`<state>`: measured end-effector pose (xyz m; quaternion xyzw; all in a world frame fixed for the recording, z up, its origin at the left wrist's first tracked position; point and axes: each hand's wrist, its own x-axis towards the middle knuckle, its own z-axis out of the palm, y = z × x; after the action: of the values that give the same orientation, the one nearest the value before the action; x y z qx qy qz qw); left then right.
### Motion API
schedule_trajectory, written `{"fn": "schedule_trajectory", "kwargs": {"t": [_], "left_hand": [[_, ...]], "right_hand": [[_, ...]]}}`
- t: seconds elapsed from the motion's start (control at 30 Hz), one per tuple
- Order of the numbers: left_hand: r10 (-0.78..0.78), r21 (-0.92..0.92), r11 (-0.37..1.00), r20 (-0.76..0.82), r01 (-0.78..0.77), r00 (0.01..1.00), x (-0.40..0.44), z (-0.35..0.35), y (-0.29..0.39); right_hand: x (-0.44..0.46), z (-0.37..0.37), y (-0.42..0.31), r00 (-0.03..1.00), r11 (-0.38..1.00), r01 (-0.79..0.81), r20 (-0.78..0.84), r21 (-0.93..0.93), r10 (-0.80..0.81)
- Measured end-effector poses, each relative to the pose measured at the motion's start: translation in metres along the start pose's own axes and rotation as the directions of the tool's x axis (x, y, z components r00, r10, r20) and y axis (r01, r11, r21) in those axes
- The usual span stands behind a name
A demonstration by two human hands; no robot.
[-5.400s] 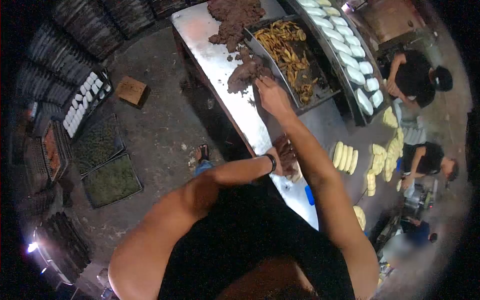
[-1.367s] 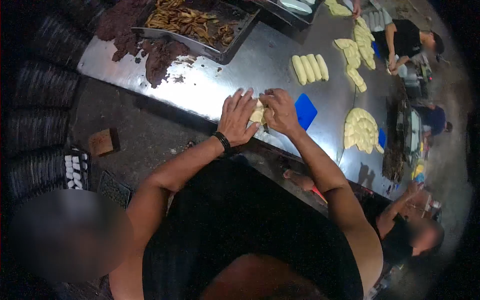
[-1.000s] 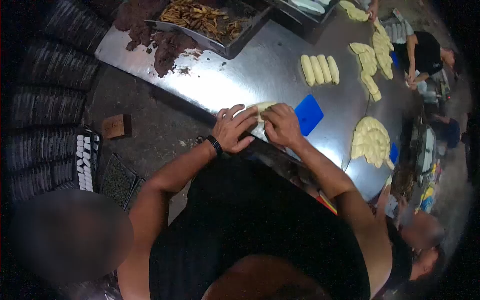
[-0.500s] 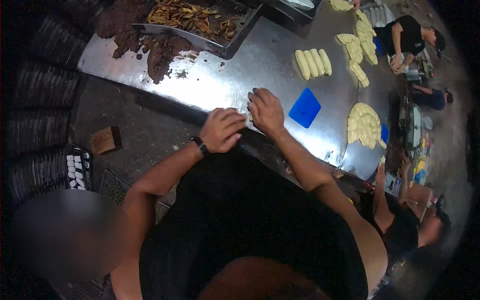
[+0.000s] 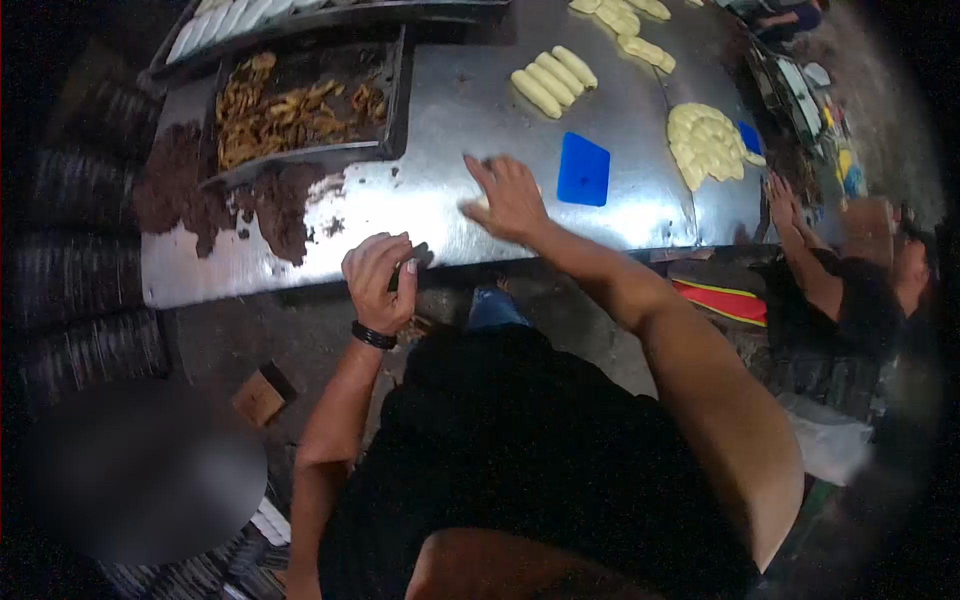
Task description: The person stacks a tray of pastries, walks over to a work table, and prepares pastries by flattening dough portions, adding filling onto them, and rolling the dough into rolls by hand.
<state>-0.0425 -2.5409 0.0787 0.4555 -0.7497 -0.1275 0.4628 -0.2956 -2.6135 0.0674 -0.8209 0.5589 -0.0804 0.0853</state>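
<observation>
My left hand (image 5: pixel 380 282), with a dark band at the wrist, is at the front edge of the metal table (image 5: pixel 440 205). Its fingers bend loosely, the thumb stands apart, and no held thing shows. Farther right, my right hand (image 5: pixel 508 200) is over the tabletop, palm down, with thumb and index finger spread. A small pale bit shows beneath it, mostly hidden, perhaps dough. Right of that hand lies a blue dough scraper (image 5: pixel 584 170). Behind the scraper, several pale dough rolls (image 5: pixel 553 80) rest side by side.
A dark tray (image 5: pixel 398 95) of brown strips stands at the back left, brown crumbly paste (image 5: pixel 275 212) before it. Behind is a tray of white pieces (image 5: pixel 235 22). A dough cluster (image 5: pixel 708 145) lies right, near a co-worker's hands (image 5: pixel 785 205). A box (image 5: pixel 260 397) sits on the floor.
My hands, close together before, have moved apart: the left towards the left along the edge, the right farther over the table. The view has turned and shifted.
</observation>
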Motion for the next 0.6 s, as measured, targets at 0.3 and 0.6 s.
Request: {"fn": "schedule_trajectory", "kwargs": {"t": [0.3, 0.6], "left_hand": [[-0.226, -0.087, 0.971, -0.014, 0.224, 0.974, 0.013, 0.045, 0.0], [-0.231, 0.085, 0.971, 0.069, 0.225, 0.97, 0.029, 0.102, -0.005]], "right_hand": [[0.001, -0.061, 0.039, 0.862, 0.87, 0.425, -0.407, 0.251, -0.304], [0.047, -0.021, 0.161, 0.876, 0.957, 0.004, -0.462, 0.291, 0.136]]}}
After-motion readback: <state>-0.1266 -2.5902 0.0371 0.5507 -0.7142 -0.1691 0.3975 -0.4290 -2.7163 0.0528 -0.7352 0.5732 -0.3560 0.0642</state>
